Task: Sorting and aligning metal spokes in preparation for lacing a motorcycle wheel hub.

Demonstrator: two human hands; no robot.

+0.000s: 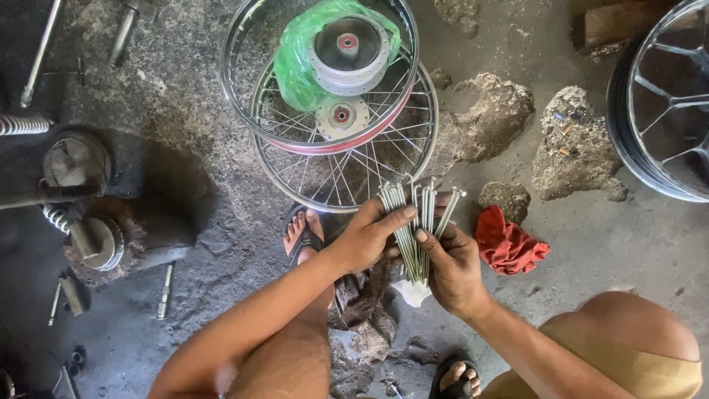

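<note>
Bare forearms, tan shorts, black flip-flops

Wheels, rag on concrete floor

1. A crumpled green plastic bag is wrapped around the grey metal wheel hub, far from me, inside the upper chrome rim.
2. I see no labels, signs or screens.

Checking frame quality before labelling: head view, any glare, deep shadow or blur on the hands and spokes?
Head view: left hand, right hand and the bundle of spokes are evenly lit and sharp; mild glare on the chrome rim; the left edge around the springs sinks into deep shadow; the wheel at right curves from wide-lens distortion.
</note>
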